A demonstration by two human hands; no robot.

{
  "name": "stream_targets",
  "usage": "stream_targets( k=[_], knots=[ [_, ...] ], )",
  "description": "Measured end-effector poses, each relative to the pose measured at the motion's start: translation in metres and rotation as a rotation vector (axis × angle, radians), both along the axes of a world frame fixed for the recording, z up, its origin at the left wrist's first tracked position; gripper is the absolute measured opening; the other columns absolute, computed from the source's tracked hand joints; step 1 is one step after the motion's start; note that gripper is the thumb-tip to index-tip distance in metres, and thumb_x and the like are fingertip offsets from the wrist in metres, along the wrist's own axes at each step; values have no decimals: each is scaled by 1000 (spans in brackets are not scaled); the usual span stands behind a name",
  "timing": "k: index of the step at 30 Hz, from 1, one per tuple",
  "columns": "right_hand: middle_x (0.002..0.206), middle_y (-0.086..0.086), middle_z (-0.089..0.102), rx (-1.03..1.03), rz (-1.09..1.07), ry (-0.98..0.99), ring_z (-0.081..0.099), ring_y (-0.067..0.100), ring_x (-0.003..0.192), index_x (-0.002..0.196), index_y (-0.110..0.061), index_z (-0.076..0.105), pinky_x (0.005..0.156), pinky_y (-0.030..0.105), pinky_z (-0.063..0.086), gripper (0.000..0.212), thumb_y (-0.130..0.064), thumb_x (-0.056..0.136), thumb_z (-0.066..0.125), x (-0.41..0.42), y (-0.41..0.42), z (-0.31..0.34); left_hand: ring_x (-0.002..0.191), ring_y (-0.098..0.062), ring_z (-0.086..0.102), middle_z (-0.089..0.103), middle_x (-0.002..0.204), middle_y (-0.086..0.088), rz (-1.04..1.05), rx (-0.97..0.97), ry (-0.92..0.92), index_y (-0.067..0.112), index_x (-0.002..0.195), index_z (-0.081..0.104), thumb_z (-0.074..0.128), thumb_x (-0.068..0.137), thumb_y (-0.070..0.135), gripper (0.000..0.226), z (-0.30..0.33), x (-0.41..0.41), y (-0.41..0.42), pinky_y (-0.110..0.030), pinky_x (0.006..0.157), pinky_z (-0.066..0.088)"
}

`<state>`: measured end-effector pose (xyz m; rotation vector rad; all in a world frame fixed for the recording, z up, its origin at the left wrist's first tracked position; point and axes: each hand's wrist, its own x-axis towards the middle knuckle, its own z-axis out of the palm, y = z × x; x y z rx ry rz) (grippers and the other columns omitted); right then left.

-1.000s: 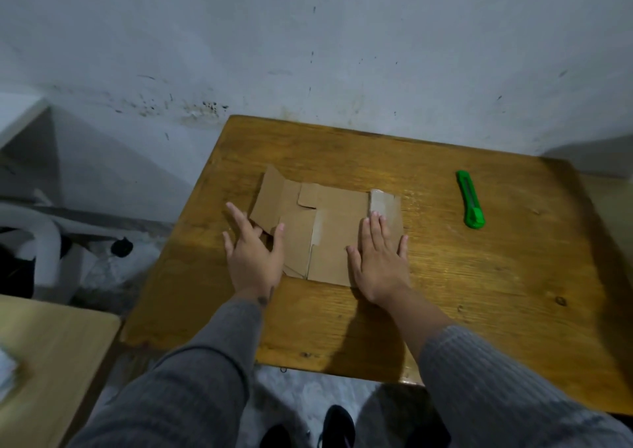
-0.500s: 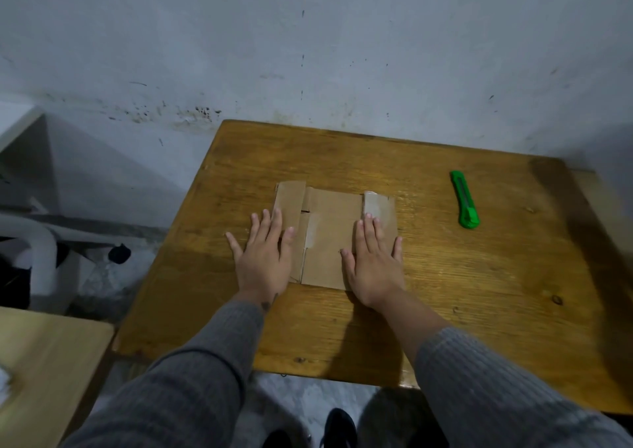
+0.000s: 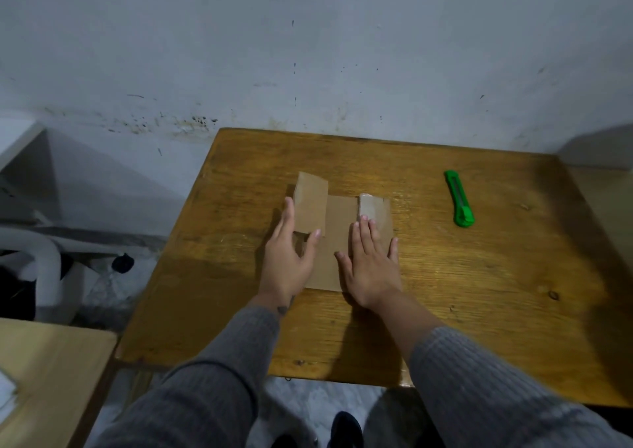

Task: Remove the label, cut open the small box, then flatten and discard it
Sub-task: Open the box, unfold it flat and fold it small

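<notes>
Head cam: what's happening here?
A person is flattening a cut-open cardboard box on a wooden table. The right hand presses flat on the cardboard's right side. The left hand holds a flap that stands up off the left side. A green utility knife lies apart to the right, untouched.

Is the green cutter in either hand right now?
No. The green cutter lies alone on the table, while the left hand and right hand are on the cardboard.
</notes>
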<state>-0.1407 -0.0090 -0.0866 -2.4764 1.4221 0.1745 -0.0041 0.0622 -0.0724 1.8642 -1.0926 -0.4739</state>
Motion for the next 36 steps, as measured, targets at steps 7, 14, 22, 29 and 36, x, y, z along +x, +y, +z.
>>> stream_targets(
  k=[7, 14, 22, 29, 36],
  knots=[
    [156, 0, -28, 24, -4, -52, -28, 12, 142, 149, -14, -17, 115, 48, -16, 67, -50, 99, 10, -3, 0, 0, 146, -4, 1, 0, 159, 15, -289, 82, -157, 30, 152, -2, 33, 100, 44, 64, -8, -10, -7, -44, 120, 4],
    [156, -3, -26, 64, -21, -119, -28, 8, 141, 148, -17, -19, 116, 46, -18, 69, -49, 98, 15, -5, -3, -2, 142, 3, -17, -12, 155, 21, -402, 253, -355, 33, 150, -7, 6, 98, 50, 57, -18, -14, -13, -43, 117, -15],
    [159, -5, -16, 130, -26, -184, -19, 4, 144, 151, -19, -8, 117, 40, -16, 58, -29, 100, 16, -7, -6, 4, 140, 3, -23, -14, 157, 19, -452, 405, -526, 32, 150, -7, -9, 93, 48, 60, -25, -16, -17, -43, 117, -15],
    [160, -9, 2, 89, 55, -297, -5, -4, 143, 152, -22, 9, 119, 32, -9, 60, -32, 93, 8, -25, -19, 1, 141, 1, -22, -13, 157, 20, -425, 429, -629, 32, 152, -3, -9, 94, 45, 60, -28, -19, -18, -53, 112, -20],
    [159, -8, -12, -50, 107, -139, -18, 3, 143, 153, -21, -2, 117, 41, -14, 72, -48, 87, -10, -24, -14, -10, 141, 0, -23, -16, 157, 20, -415, 458, -687, 32, 152, -6, -3, 99, 37, 53, -25, -21, -18, -59, 111, -18]
  ],
)
